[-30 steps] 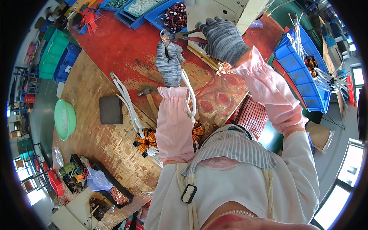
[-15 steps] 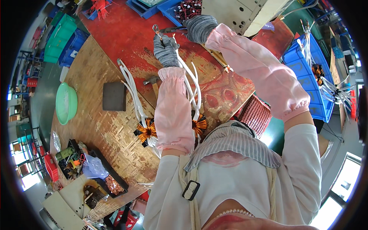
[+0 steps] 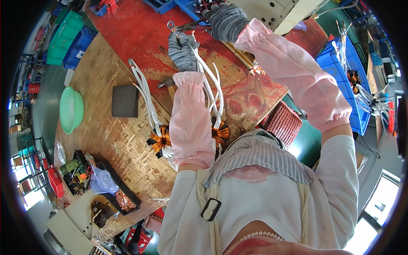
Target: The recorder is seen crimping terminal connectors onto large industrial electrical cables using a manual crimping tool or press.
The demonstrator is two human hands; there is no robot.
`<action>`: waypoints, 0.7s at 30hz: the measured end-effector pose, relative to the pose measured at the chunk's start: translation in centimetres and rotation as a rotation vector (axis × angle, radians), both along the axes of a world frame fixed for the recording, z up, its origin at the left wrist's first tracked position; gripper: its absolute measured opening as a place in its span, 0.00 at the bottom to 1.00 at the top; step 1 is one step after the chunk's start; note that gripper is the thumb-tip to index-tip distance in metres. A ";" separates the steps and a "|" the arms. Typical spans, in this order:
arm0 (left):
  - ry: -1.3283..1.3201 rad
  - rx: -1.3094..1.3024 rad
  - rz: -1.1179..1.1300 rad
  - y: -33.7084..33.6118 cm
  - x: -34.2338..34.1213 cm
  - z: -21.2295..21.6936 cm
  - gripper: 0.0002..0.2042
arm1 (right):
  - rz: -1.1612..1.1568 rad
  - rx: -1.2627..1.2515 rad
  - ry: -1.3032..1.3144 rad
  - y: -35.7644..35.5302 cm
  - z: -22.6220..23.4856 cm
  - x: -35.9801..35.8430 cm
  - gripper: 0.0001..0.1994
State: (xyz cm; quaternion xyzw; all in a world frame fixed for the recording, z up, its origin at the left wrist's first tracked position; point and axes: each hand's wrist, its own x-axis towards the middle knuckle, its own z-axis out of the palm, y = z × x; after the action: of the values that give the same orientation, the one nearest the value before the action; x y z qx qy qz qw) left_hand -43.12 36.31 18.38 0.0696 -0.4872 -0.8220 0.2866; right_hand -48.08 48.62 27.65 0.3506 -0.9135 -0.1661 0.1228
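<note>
Surface: red-painted wooden surface (image 3: 140,38), worn bare on its near part.
Left hand (image 3: 182,51): grey glove, fingers closed around white leads (image 3: 210,87) of a copper coil (image 3: 220,135) hanging beside the forearm.
Right hand (image 3: 227,21): grey glove, fingers closed on pliers (image 3: 187,26) touching a lead terminal.
Nearby: second coil (image 3: 160,140), dark block (image 3: 125,100), green basin (image 3: 70,108).

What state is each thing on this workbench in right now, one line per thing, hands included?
left hand: gloved, shut on white leads
right hand: gloved, shut on pliers
pliers: held, tip at a lead's ring terminal
white leads: bundled, hanging to a copper coil
copper coil: partly hidden behind the sleeve
second coil: lying on the bench
green basin: at bench edge
dark block: lying flat
</note>
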 end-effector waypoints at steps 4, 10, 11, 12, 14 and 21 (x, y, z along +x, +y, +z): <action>-0.010 0.017 0.010 -0.3 0.4 0.1 0.06 | -0.044 0.028 -0.132 -0.4 1.8 0.6 0.30; 0.026 0.019 -0.008 -0.2 0.8 0.5 0.06 | 0.012 -0.037 -0.050 -0.9 1.7 0.0 0.27; 0.056 0.054 -0.045 -0.1 0.6 0.5 0.06 | 0.007 -0.036 -0.049 -0.6 1.4 -0.4 0.27; 0.085 0.089 -0.082 0.0 0.5 0.4 0.06 | 0.083 -0.134 0.042 -0.3 1.1 -1.0 0.22; 0.066 0.073 -0.079 0.2 0.3 0.3 0.07 | 0.177 -0.219 0.108 0.1 1.0 -1.6 0.18; -0.016 -0.024 0.013 -0.1 -0.2 -0.2 0.06 | 0.215 -0.166 0.019 -1.0 1.5 -2.2 0.15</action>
State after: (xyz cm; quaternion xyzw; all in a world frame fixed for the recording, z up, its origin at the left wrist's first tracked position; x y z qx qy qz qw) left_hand -43.28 36.26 18.19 0.0757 -0.4988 -0.8136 0.2890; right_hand -50.25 47.64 29.18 0.4334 -0.8801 -0.0789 0.1770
